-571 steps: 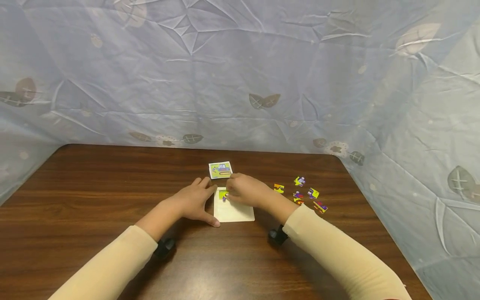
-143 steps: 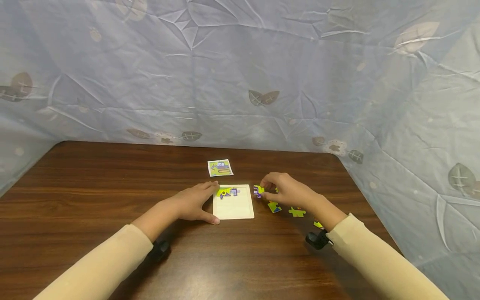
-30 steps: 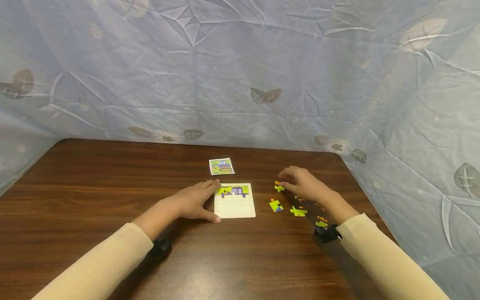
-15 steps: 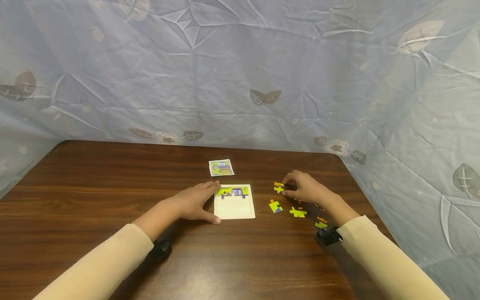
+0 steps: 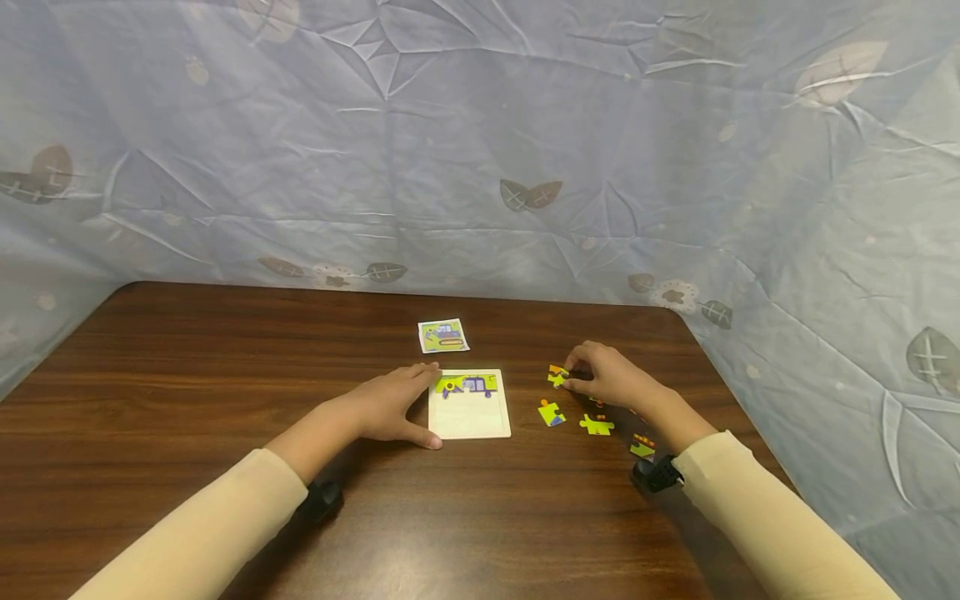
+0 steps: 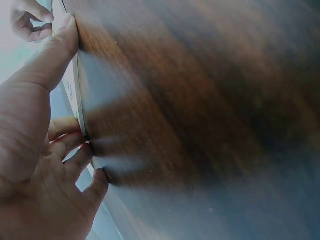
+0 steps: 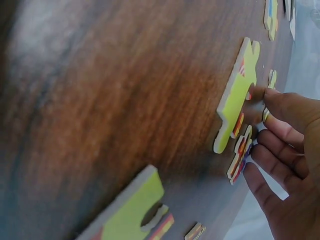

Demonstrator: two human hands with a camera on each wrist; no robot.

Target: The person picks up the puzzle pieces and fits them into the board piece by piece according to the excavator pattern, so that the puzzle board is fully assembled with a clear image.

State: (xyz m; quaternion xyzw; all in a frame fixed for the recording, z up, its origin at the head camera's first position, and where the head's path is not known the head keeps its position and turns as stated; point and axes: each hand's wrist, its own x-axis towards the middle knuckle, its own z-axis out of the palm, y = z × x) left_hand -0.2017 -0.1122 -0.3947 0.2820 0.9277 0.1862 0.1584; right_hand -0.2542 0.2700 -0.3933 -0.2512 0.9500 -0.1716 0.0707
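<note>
In the head view a pale square puzzle board (image 5: 468, 418) lies mid-table, with joined puzzle pieces (image 5: 474, 384) along its far edge showing part of a vehicle. My left hand (image 5: 384, 403) rests at the board's left side, thumb at the near corner and fingertips at the far one. To the right, my right hand (image 5: 611, 375) pinches a yellow-green and orange puzzle piece (image 5: 557, 376) by its right edge, at the table. The right wrist view shows my thumb and forefinger at that piece, mostly hidden; the other fingers (image 7: 280, 157) are bent beside another piece (image 7: 240, 155).
Loose puzzle pieces lie around the right hand: a green and blue one (image 5: 552, 413), a green one (image 5: 597, 425), and one near the wrist (image 5: 642, 447). Others are partly under the hand. A picture card (image 5: 443, 336) of an excavator lies beyond the board. Patterned cloth (image 5: 450, 167) hangs behind the table.
Over the last second my right hand has come down to the orange and green piece and pinched it. Earlier, another piece joined the row on the board. The left hand has stayed put.
</note>
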